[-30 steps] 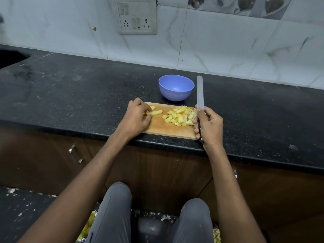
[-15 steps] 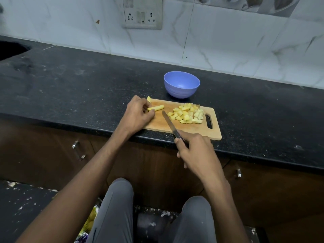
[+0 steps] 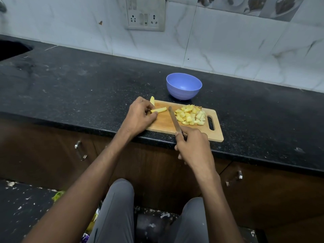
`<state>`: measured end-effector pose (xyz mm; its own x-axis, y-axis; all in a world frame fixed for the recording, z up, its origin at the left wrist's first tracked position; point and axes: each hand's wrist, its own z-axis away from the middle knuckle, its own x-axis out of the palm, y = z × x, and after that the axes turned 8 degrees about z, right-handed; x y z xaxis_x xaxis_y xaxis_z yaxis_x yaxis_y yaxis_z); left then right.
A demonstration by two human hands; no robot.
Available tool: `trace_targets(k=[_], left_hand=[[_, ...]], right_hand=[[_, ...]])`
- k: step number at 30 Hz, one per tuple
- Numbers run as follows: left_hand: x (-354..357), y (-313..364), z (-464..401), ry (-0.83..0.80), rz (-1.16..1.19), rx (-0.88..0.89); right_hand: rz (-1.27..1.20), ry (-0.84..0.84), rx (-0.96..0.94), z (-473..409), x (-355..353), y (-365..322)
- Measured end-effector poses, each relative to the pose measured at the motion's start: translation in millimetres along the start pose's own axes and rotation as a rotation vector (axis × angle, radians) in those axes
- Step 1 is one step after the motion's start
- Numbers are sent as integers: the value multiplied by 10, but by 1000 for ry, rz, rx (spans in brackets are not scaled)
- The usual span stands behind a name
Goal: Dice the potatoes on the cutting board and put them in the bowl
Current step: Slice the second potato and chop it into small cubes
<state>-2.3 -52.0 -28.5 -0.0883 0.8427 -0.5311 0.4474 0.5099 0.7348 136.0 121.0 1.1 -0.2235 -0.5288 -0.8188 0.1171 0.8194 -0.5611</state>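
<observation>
A wooden cutting board [image 3: 161,122] lies at the counter's front edge. On its right half sits a pile of diced yellow potato [image 3: 191,115]. My left hand [image 3: 140,114] pinches a long potato strip [image 3: 159,109] at the board's left end; another piece [image 3: 152,100] shows behind its fingers. My right hand [image 3: 192,148] grips the handle of a knife [image 3: 173,119], whose blade points away across the board between the strip and the pile. Just behind the board stands a blue bowl [image 3: 183,86], with nothing visible in it.
The black stone counter [image 3: 78,81] runs left to a sink cutout [image 3: 12,50]. Behind it are a tiled wall and a socket plate [image 3: 145,14]. Wooden cabinet doors with metal handles [image 3: 79,150] sit below. My knees are at the bottom.
My right hand has swung the knife from the board's right edge to the middle, blade now lying between the strip and the diced pile. My left hand has stayed on the strip.
</observation>
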Motion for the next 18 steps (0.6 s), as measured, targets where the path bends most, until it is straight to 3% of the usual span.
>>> trace_targets(k=[18], left_hand=[[-8,-29,-30,-44,50,-27]], right_hand=[[-87,71,-32,94,-46,-69]])
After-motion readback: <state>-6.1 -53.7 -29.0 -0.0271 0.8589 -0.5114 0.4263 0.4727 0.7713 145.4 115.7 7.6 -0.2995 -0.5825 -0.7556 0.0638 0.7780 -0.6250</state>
